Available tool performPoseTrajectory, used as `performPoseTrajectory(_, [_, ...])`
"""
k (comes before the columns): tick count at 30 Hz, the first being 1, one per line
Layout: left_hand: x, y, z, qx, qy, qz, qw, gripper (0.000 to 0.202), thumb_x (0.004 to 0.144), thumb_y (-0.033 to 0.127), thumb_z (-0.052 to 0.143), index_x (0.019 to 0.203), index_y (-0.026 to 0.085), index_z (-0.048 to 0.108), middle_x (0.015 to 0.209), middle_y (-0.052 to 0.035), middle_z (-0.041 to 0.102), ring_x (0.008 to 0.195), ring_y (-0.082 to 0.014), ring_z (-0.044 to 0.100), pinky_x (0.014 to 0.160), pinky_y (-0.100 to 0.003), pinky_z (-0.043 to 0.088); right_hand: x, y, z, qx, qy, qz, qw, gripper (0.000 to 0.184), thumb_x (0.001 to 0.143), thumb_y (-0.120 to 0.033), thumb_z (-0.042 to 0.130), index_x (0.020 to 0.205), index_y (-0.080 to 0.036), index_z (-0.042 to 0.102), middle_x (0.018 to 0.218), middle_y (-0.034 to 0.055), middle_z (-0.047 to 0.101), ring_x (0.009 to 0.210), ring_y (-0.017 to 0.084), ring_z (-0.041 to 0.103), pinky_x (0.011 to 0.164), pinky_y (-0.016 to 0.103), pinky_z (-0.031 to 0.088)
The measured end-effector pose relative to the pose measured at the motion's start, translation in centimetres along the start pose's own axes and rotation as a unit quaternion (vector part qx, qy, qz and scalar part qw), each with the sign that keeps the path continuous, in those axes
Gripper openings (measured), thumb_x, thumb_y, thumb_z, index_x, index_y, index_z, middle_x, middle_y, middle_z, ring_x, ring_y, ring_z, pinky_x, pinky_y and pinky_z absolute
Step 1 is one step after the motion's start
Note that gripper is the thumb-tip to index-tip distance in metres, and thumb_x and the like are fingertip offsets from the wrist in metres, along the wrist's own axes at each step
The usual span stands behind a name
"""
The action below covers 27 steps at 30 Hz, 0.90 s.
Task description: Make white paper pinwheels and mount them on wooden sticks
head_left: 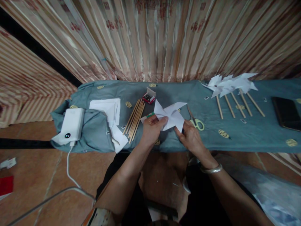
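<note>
A white paper pinwheel (172, 114) with its points folded in is held over the cloth-covered bench. My left hand (151, 128) grips it near the centre, thumb pressed on top. My right hand (189, 135) pinches its lower right point between thumb and fingers. Left of the pinwheel lies a bundle of wooden sticks (134, 121), and beyond them a small red box (149, 96) stands open with dark little pieces inside. Scissors (197, 123) with pale green handles rest just past my right hand. A green and white item, partly hidden, shows behind my left hand.
Several finished pinwheels on sticks (235, 86) lie at the right, near a dark phone (285, 111). Stacked white paper (105, 108) and a white power bank (73, 124) with a cable sit at the left. A pleated curtain (150, 40) hangs behind the bench.
</note>
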<state>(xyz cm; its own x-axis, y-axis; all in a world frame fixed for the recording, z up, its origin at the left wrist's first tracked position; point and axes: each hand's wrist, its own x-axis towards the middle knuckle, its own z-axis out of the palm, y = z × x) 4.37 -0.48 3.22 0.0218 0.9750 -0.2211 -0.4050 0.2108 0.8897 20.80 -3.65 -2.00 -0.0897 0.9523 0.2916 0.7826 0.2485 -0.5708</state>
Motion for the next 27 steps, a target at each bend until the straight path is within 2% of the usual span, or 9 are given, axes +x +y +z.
performPoseTrajectory(3, [-0.1,-0.1,0.0,0.007,0.000,0.002,1.000,0.017,0.057,0.031,0.081,0.070,0.021,0.075,0.076,-0.0025,0.075,0.070,-0.0178,0.066,0.073,-0.033,0.052,0.3,0.4,-0.6,0.069,0.025,0.046,0.996,0.012,0.083,-0.027,0.055,0.083,-0.021,0.065,0.106,0.0121,0.069,0.100,0.028,0.065,0.088,0.046,0.051])
performPoseTrajectory(5, [-0.1,-0.1,-0.1,0.014,0.003,0.000,1.000,0.017,0.057,0.031,0.081,0.070,0.022,0.075,0.076,-0.0019,0.075,0.070,-0.0185,0.066,0.073,-0.033,0.053,0.5,0.6,-1.7,0.142,0.059,0.089,0.984,0.010,0.081,-0.027,0.059,0.073,-0.023,0.063,0.105,0.0088,0.070,0.096,0.026,0.066,0.086,0.045,0.052])
performPoseTrajectory(8, [-0.2,-0.3,0.0,0.014,0.001,-0.006,1.000,0.017,0.058,0.031,0.081,0.071,0.023,0.076,0.077,-0.0018,0.075,0.072,-0.0189,0.067,0.073,-0.033,0.053,0.8,0.1,-3.9,0.254,0.130,0.148,0.947,0.008,0.079,-0.031,0.067,0.076,-0.024,0.066,0.109,0.0066,0.069,0.100,0.024,0.066,0.089,0.045,0.053])
performPoseTrajectory(10, [-0.3,-0.5,0.1,0.005,-0.004,-0.013,1.000,0.018,0.057,0.030,0.082,0.071,0.022,0.076,0.077,-0.0021,0.075,0.071,-0.0184,0.066,0.074,-0.033,0.053,0.9,-0.9,-5.3,0.277,0.151,0.126,0.940,0.007,0.077,-0.030,0.071,0.079,-0.024,0.068,0.116,0.0057,0.067,0.115,0.026,0.061,0.100,0.048,0.048])
performPoseTrajectory(13, [-0.5,-0.7,0.4,-0.008,-0.015,-0.020,1.000,0.018,0.056,0.028,0.082,0.071,0.020,0.076,0.076,-0.0023,0.075,0.069,-0.0168,0.065,0.073,-0.032,0.052,0.8,-3.1,-6.4,0.255,0.136,0.090,0.953,0.006,0.079,-0.029,0.072,0.081,-0.025,0.068,0.135,0.0041,0.058,0.126,0.028,0.054,0.109,0.054,0.039])
performPoseTrajectory(17, [-0.8,-0.6,0.8,0.002,-0.030,-0.036,0.999,0.016,0.058,0.028,0.082,0.069,0.019,0.076,0.071,-0.0024,0.074,0.065,-0.0160,0.064,0.069,-0.030,0.051,0.5,-5.0,-6.1,0.201,0.109,0.060,0.972,0.006,0.083,-0.032,0.068,0.081,-0.026,0.067,0.145,0.0019,0.049,0.139,0.029,0.040,0.115,0.058,0.028])
performPoseTrajectory(22, [-1.1,-0.6,1.1,0.008,-0.054,-0.052,0.997,0.018,0.061,0.032,0.082,0.073,0.019,0.077,0.074,-0.0030,0.074,0.066,-0.0166,0.065,0.068,-0.030,0.051,0.4,-5.1,-5.3,0.161,0.094,0.043,0.981,0.007,0.084,-0.032,0.068,0.081,-0.025,0.067,0.151,-0.0001,0.042,0.146,0.031,0.026,0.115,0.061,0.025])
performPoseTrajectory(27, [-1.2,-0.8,1.1,0.010,-0.064,-0.056,0.996,0.020,0.063,0.034,0.081,0.075,0.019,0.077,0.076,-0.0043,0.075,0.068,-0.0183,0.066,0.067,-0.030,0.051,0.4,-4.9,-5.2,0.141,0.092,0.035,0.985,0.005,0.085,-0.031,0.066,0.083,-0.026,0.067,0.152,-0.0012,0.040,0.148,0.032,0.021,0.114,0.063,0.025])
